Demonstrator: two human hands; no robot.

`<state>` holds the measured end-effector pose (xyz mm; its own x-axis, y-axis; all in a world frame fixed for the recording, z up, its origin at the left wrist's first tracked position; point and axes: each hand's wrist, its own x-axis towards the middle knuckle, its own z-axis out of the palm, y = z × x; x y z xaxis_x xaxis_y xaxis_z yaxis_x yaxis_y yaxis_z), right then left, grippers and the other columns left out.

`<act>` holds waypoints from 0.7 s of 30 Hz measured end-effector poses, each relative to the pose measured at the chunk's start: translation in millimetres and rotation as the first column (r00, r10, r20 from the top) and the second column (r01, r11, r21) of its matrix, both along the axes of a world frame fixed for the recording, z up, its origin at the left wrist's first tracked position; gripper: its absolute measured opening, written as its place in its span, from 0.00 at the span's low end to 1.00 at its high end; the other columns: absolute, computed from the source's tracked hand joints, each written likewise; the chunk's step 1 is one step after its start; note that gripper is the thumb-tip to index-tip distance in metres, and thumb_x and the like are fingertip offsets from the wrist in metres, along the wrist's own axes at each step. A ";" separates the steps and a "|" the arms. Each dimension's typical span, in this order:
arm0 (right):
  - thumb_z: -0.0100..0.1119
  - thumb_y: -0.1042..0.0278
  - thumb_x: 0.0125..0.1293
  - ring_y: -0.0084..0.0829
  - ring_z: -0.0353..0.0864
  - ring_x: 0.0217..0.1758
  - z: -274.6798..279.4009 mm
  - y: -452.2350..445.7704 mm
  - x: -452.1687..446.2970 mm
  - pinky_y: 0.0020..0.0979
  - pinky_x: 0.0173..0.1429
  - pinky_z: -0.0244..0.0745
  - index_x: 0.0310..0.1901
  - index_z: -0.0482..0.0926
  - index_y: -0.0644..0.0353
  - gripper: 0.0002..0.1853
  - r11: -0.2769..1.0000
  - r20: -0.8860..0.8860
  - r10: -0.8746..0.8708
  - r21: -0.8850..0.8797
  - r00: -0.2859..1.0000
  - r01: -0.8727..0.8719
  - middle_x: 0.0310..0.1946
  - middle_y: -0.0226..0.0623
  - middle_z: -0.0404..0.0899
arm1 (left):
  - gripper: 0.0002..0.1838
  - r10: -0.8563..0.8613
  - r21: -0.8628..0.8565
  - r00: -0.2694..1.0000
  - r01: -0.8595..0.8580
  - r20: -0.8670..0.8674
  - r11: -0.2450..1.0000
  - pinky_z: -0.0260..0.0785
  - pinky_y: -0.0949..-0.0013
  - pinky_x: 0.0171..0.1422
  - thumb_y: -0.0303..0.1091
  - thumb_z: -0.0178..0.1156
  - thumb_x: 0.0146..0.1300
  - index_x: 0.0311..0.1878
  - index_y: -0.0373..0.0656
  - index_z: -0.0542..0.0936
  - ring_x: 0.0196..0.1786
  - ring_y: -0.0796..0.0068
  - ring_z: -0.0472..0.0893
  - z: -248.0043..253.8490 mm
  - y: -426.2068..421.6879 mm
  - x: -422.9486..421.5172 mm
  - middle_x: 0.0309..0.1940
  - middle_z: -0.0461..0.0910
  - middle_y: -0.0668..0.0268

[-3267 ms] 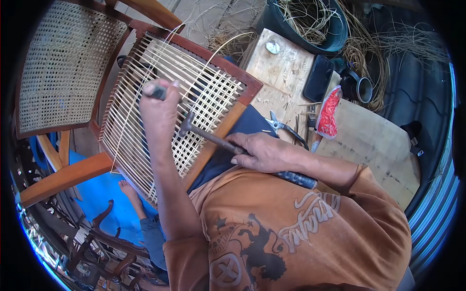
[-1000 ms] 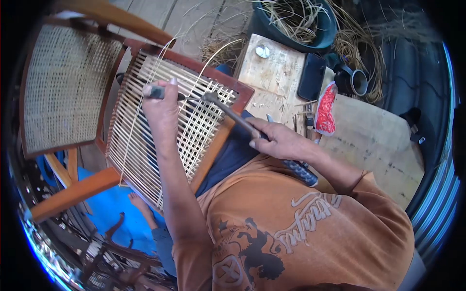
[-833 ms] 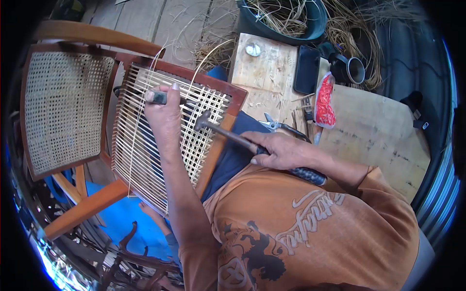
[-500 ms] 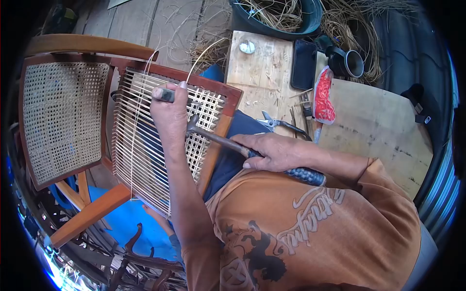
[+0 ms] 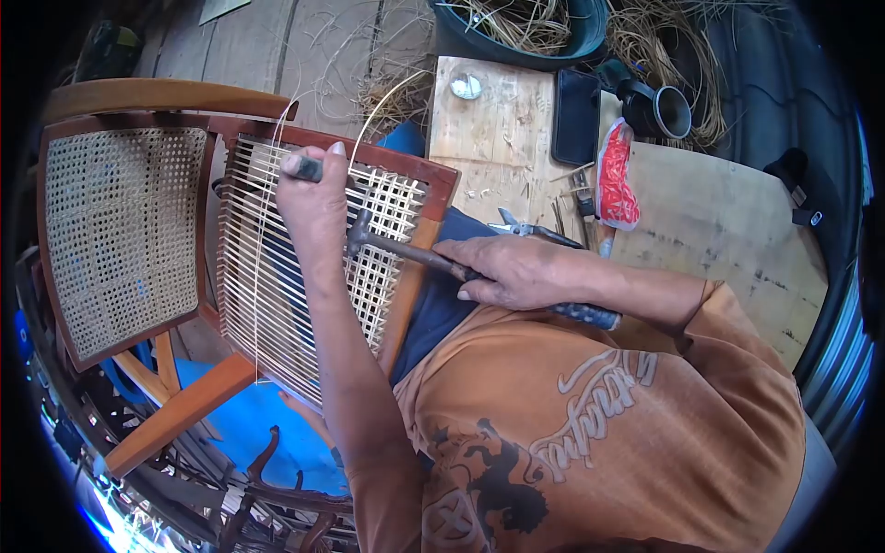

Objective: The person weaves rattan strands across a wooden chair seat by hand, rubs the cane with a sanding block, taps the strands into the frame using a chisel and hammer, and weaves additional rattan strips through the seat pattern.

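My left hand [image 5: 313, 207] is closed around a short tool with a dark handle [image 5: 302, 167], above the seat's cane weaving; the tool's tip is hidden. My right hand [image 5: 512, 270] grips a hammer [image 5: 406, 249] by its handle, which has a dark wrapped grip. The hammer's head lies over the weave, just right of my left wrist. Beneath both is a wooden chair seat frame [image 5: 442, 189], with parallel cane strands [image 5: 277, 276] at left and an open woven grid [image 5: 392, 198] at right. One loose cane strand [image 5: 371, 120] arches up beyond my left hand.
The woven chair back [image 5: 124, 240] stands at left. Beyond my right hand, a board [image 5: 493, 120] carries a phone [image 5: 576, 118], pliers [image 5: 516, 226] and a red packet [image 5: 616, 180]. A mug [image 5: 671, 112] and a tub [image 5: 521, 51] of cane scraps stand behind. A bare limb [image 5: 304, 415] shows below the seat.
My left hand and its tool have shifted slightly left and up. The hammer's head has moved a little left, nearer my left wrist. Both grips stay the same.
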<state>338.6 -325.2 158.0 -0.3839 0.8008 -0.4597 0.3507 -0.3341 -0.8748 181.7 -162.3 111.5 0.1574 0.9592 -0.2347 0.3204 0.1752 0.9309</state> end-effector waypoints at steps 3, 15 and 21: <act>0.55 0.69 0.62 0.54 0.78 0.47 -10.2 -0.8 -2.2 0.46 0.52 0.71 0.53 0.69 0.68 0.19 0.999 0.014 0.010 0.052 1.000 -0.010 0.40 0.55 0.77 | 0.09 -0.073 0.009 0.995 0.073 -0.061 0.997 0.65 0.77 0.35 0.30 0.65 0.60 0.30 0.40 0.73 0.27 0.85 0.68 -1.2 4.0 7.3 0.24 0.71 0.73; 0.55 0.66 0.66 0.41 0.79 0.37 -3.1 27.5 5.8 0.37 0.45 0.75 0.64 0.64 0.63 0.26 0.995 0.031 0.076 -0.066 0.997 -0.073 0.33 0.41 0.74 | 0.13 -0.243 0.033 0.926 0.263 -0.288 0.964 0.70 0.68 0.40 0.36 0.64 0.58 0.31 0.36 0.74 0.27 0.74 0.74 2.4 13.5 24.4 0.23 0.77 0.63; 0.55 0.65 0.65 0.47 0.80 0.41 -22.2 19.1 10.7 0.39 0.50 0.75 0.64 0.63 0.66 0.28 0.997 0.082 0.011 0.079 0.997 -0.017 0.38 0.47 0.77 | 0.13 -0.234 0.066 0.911 0.271 -0.340 0.960 0.69 0.69 0.37 0.35 0.65 0.59 0.29 0.37 0.73 0.26 0.76 0.73 -0.5 16.0 24.2 0.22 0.76 0.65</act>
<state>349.3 -306.1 135.8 -0.3593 0.8308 -0.4251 0.4259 -0.2593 -0.8668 205.9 -146.3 111.0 0.3305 0.9201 -0.2101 0.6290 -0.0487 0.7759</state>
